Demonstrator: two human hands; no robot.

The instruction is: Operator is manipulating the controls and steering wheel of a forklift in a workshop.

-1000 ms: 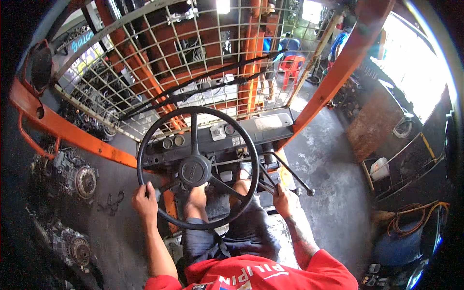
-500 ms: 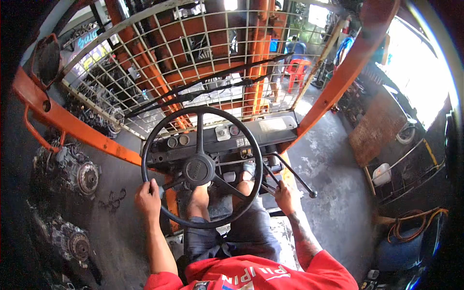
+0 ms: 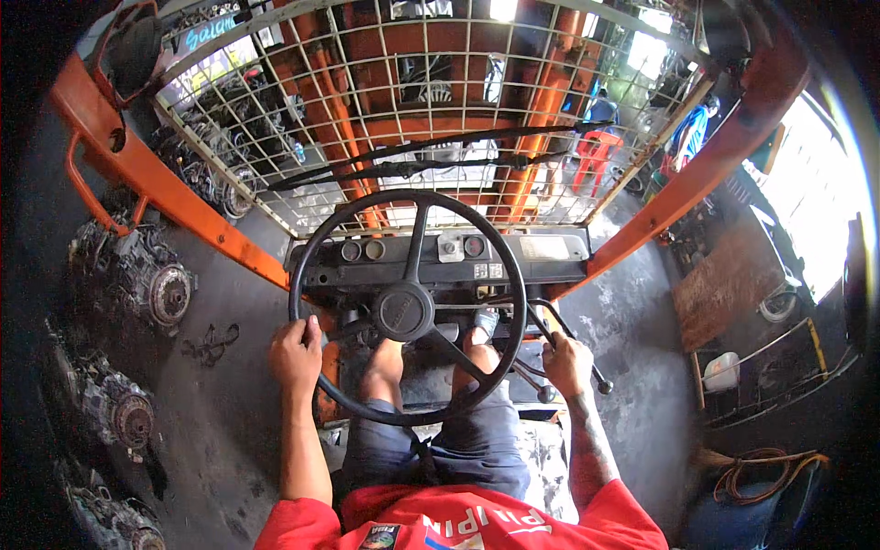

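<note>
A black steering wheel (image 3: 406,423) with a round centre hub stands in front of me. My left hand (image 3: 297,357) is closed around the left side of its rim, thumb pointing up. My right hand (image 3: 568,365) is closed on a control lever (image 3: 554,319) to the right of the wheel; its fingers partly hide the grip. Beside that hand, the ball knob (image 3: 547,394) of another lever shows on the left, and a second ball knob (image 3: 605,387) on the right. Below the wheel are my bare knees and one sandalled foot (image 3: 487,321) near the pedals.
Beyond the dashboard (image 3: 440,264) stand a wire-mesh guard (image 3: 385,110) and orange mast rails (image 3: 541,119). Several greasy engine parts (image 3: 170,295) lie on the floor at left. At right are a brown board (image 3: 724,293) and a blue drum (image 3: 752,509). A person in blue (image 3: 692,133) is at far right.
My view has turned slightly, so the scene sits further right. My right hand has come off the nearer lever's end, now showing its knob, and grips further right. My left hand stays on the rim.
</note>
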